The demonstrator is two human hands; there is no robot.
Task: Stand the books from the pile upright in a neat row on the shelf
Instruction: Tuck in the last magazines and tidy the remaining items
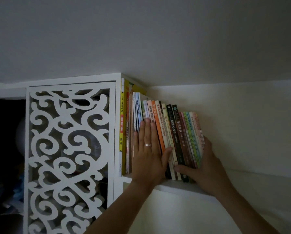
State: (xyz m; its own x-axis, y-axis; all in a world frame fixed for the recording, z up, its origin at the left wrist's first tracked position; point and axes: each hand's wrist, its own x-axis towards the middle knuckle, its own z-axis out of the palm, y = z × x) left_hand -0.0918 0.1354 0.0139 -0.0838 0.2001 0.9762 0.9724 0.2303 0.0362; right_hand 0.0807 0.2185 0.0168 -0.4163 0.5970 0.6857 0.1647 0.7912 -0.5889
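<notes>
Left hand (147,149) flat, fingers straight, pressing spines. Right hand (203,168) clasps the end of the books (178,137). Leaning row could topple off the shelf (176,185) if released.

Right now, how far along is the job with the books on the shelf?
Mostly done: a row of books already stands on the shelf, leaning left. In hand: the left hand presses flat on the spines, and the right hand grips the right end. Left: straightening them. No pile is in view.
</notes>
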